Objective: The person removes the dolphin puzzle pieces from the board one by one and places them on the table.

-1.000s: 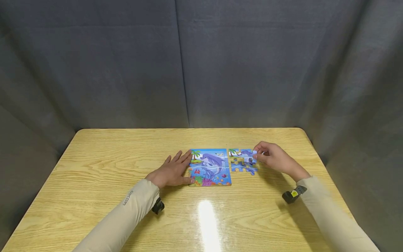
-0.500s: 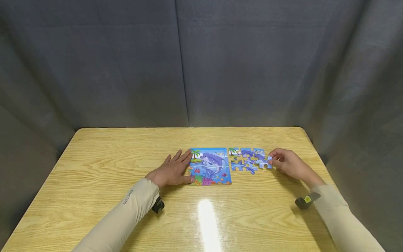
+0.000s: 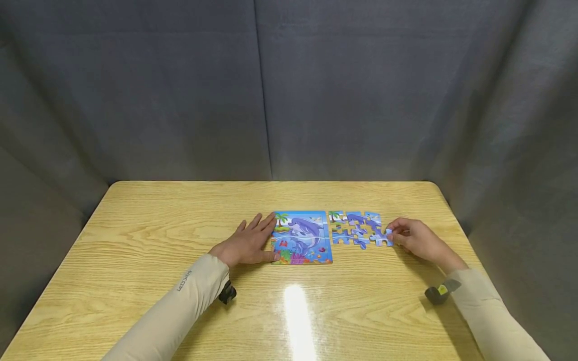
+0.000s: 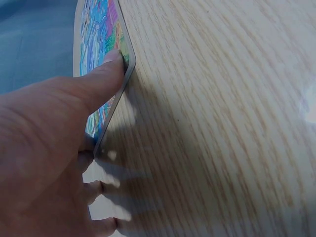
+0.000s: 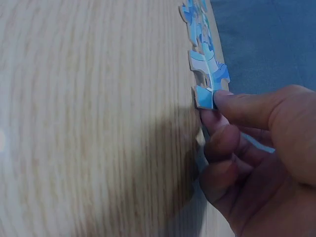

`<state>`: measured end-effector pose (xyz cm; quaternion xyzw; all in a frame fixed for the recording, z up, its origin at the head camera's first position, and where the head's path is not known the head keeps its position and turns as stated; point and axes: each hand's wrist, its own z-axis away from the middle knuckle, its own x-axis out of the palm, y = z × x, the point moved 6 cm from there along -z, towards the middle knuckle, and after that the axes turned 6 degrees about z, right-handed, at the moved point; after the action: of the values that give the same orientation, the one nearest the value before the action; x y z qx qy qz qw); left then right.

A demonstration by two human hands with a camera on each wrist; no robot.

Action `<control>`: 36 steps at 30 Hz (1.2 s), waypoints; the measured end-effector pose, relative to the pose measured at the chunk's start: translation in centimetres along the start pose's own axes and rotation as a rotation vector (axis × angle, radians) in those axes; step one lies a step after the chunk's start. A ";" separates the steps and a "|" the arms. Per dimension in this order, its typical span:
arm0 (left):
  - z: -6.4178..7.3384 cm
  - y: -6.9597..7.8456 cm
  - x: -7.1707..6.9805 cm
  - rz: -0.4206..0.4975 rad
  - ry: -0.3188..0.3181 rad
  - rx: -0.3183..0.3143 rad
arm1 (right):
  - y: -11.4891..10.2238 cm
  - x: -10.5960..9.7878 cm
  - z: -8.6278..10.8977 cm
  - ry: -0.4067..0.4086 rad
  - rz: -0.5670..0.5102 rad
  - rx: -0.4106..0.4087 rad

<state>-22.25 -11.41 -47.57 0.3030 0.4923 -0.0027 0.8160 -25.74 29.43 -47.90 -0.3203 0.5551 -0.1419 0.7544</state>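
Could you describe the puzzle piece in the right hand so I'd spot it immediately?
On the wooden table, find the dolphin picture that the left hand touches. Just right of it lies a cluster of puzzle pieces. The piece is at the cluster's right end, light blue where gripped, and the only one the right hand pinches.

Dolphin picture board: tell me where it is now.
In the head view, the dolphin picture board lies on the table, between the left hand at its left edge and the puzzle pieces to its right.
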 end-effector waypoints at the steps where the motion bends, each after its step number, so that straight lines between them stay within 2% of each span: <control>1: 0.0 0.0 0.0 -0.001 0.000 0.000 | -0.1 0.0 0.0 0.003 0.012 0.000; 10: 0.0 0.1 -0.1 0.003 0.001 0.003 | -0.7 0.1 -0.4 0.037 0.112 -0.012; 26: -0.1 0.0 0.0 -0.001 -0.010 0.001 | -0.9 0.1 -0.7 0.035 0.097 -0.005; 31: 0.0 0.1 0.0 -0.008 -0.014 0.003 | -1.8 0.1 -1.3 0.065 0.123 -0.017; 36: 0.1 0.0 -0.1 -0.019 -0.018 0.000 | -3.4 1.0 -2.2 0.050 0.070 -0.050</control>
<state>-22.23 -11.50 -47.50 0.2983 0.4880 -0.0130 0.8202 -26.93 25.54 -46.87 -0.3160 0.5879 -0.1095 0.7366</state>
